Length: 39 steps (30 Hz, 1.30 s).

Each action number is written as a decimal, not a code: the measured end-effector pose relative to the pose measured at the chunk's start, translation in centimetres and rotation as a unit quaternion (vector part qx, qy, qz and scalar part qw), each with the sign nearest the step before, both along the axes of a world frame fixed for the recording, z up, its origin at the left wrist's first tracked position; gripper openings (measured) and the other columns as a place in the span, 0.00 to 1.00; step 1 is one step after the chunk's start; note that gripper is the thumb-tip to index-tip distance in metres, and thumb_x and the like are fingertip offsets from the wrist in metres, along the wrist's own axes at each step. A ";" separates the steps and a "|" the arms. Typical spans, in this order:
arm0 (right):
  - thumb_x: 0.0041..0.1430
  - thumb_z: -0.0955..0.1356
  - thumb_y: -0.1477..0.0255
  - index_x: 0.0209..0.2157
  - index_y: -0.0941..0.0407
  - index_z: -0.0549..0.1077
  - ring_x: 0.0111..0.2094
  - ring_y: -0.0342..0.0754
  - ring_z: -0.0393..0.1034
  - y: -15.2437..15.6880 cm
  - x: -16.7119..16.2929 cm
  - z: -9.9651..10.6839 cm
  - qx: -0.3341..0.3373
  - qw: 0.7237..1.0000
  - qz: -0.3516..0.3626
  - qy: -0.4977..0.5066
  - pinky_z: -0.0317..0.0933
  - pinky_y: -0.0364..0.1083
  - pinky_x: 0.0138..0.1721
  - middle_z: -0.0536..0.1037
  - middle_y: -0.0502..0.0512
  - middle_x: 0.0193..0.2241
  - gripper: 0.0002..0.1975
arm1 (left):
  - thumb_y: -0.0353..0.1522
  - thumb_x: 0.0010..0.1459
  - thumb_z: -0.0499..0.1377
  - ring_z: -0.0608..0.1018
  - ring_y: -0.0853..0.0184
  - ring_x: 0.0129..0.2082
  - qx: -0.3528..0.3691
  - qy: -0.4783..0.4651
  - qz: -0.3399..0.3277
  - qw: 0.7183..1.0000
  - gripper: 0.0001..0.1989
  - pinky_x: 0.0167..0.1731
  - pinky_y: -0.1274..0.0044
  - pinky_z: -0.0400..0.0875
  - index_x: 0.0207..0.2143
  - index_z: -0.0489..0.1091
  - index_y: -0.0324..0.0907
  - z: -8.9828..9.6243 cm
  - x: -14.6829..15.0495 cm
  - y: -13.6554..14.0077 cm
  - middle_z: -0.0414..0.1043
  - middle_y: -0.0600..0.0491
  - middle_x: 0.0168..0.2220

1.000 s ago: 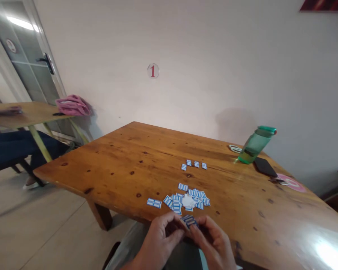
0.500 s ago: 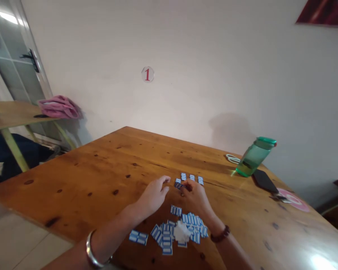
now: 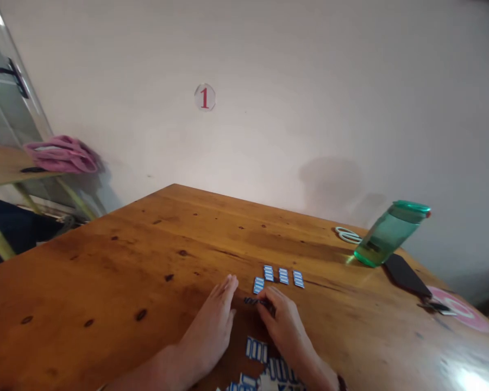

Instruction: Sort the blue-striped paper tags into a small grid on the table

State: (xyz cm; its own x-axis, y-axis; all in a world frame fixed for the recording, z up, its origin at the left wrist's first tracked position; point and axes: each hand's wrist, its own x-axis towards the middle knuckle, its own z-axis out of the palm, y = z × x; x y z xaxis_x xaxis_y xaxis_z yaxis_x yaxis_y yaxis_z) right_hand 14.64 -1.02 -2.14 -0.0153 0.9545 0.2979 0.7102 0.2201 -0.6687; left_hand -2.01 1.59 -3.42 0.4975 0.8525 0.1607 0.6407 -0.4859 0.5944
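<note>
My right hand pinches a small card between thumb and fingertips, low over the wooden table. The card is tilted, and its face looks dark from here. Left of it, my left hand is open, its fingers stretched out and holding nothing. Just beyond the held card lies a blue-and-white card. Three more such cards stand in a row behind it, the middle one between the others. Nearer me lies another striped card, beside a loose heap of blue-and-white cards partly cut off by the frame.
On the right of the wooden table a green bottle leans at an angle in view. Near it are a white cable, a dark phone and a pink disc. A pink cloth lies on another table.
The view has shifted, so the near heap is now mostly below the frame. The held card has tilted edge-on. My left hand's fingers have straightened.
</note>
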 end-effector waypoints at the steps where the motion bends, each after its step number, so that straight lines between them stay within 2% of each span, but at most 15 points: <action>1: 0.51 0.61 0.80 0.24 0.56 0.66 0.26 0.43 0.63 -0.1 -0.1 -0.1 -0.005 1.000 0.007 -0.005 0.55 0.40 0.28 0.69 0.50 0.24 0.07 | 0.22 0.52 0.43 0.54 0.62 0.59 0.001 0.006 -0.008 1.000 0.27 0.57 0.64 0.51 0.56 0.52 0.33 0.0 0.0 -0.3 0.50 0.41 0.59; 5: 0.51 0.61 0.82 0.25 0.56 0.66 0.28 0.44 0.64 -0.2 -0.5 -0.6 -0.025 0.999 0.026 -0.013 0.56 0.40 0.30 0.69 0.51 0.25 0.08 | 0.21 0.50 0.43 0.49 0.60 0.60 -0.006 0.052 -0.041 0.998 0.30 0.57 0.62 0.50 0.58 0.46 0.30 0.1 0.1 -1.5 0.45 0.40 0.60; 9: 0.49 0.62 0.84 0.26 0.57 0.66 0.29 0.44 0.64 -0.2 -0.5 -0.9 -0.022 1.000 0.016 -0.013 0.57 0.40 0.31 0.70 0.51 0.26 0.08 | 0.20 0.49 0.43 0.46 0.59 0.60 -0.014 0.074 -0.048 0.996 0.33 0.56 0.60 0.49 0.60 0.42 0.31 0.1 0.2 -2.2 0.42 0.41 0.61; 12: 0.49 0.62 0.83 0.27 0.56 0.67 0.29 0.44 0.64 -0.2 -0.4 -1.0 -0.016 1.000 0.010 -0.013 0.57 0.41 0.31 0.70 0.51 0.26 0.08 | 0.21 0.48 0.45 0.46 0.58 0.60 -0.022 0.063 -0.049 0.997 0.34 0.56 0.59 0.49 0.60 0.42 0.33 0.2 0.1 -2.5 0.42 0.42 0.61; 18: 0.51 0.62 0.82 0.28 0.56 0.68 0.30 0.45 0.65 -0.1 -0.3 -0.9 -0.031 0.999 0.010 -0.010 0.58 0.42 0.32 0.71 0.52 0.27 0.08 | 0.23 0.49 0.45 0.44 0.58 0.61 -0.055 0.073 -0.056 0.994 0.35 0.57 0.60 0.47 0.61 0.39 0.33 0.3 0.0 -2.9 0.39 0.42 0.62; 22: 0.51 0.62 0.81 0.28 0.56 0.68 0.30 0.45 0.65 -0.2 -0.3 -1.0 -0.014 1.000 0.015 -0.003 0.58 0.42 0.32 0.70 0.52 0.27 0.07 | 0.23 0.48 0.46 0.43 0.59 0.61 -0.053 0.054 -0.066 0.995 0.36 0.57 0.60 0.46 0.61 0.38 0.35 0.2 0.1 -3.1 0.39 0.44 0.62; 29: 0.52 0.62 0.82 0.29 0.56 0.68 0.31 0.45 0.65 -0.3 -0.5 -1.0 -0.009 1.000 0.019 -0.008 0.58 0.42 0.33 0.71 0.52 0.28 0.07 | 0.24 0.49 0.45 0.41 0.58 0.61 -0.061 0.062 -0.068 0.994 0.35 0.57 0.59 0.44 0.60 0.36 0.31 -0.1 0.0 -3.2 0.36 0.41 0.62; 35: 0.52 0.62 0.82 0.28 0.56 0.68 0.28 0.43 0.64 -0.3 -0.5 -1.0 0.008 1.000 0.019 -0.022 0.57 0.41 0.30 0.70 0.51 0.27 0.08 | 0.23 0.50 0.46 0.43 0.58 0.61 -0.046 0.020 -0.069 0.996 0.36 0.57 0.58 0.45 0.61 0.37 0.38 -0.5 -0.2 -3.2 0.39 0.45 0.62; 39: 0.53 0.61 0.82 0.26 0.56 0.67 0.28 0.43 0.64 -0.3 -0.5 -1.0 0.002 0.999 0.020 -0.038 0.56 0.41 0.29 0.69 0.51 0.26 0.08 | 0.24 0.50 0.47 0.43 0.57 0.61 -0.058 0.024 -0.062 0.996 0.36 0.57 0.58 0.46 0.61 0.38 0.37 -0.4 -0.2 -3.3 0.39 0.44 0.62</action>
State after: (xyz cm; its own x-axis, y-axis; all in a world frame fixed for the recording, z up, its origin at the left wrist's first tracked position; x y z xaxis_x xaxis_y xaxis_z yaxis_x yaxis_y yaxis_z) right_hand 14.13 -1.30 -3.17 -0.0752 0.9512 0.2991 0.7492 0.2518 -0.6126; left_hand -2.16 -1.68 -3.84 0.6041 0.7960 0.0387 0.6093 -0.4926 0.6214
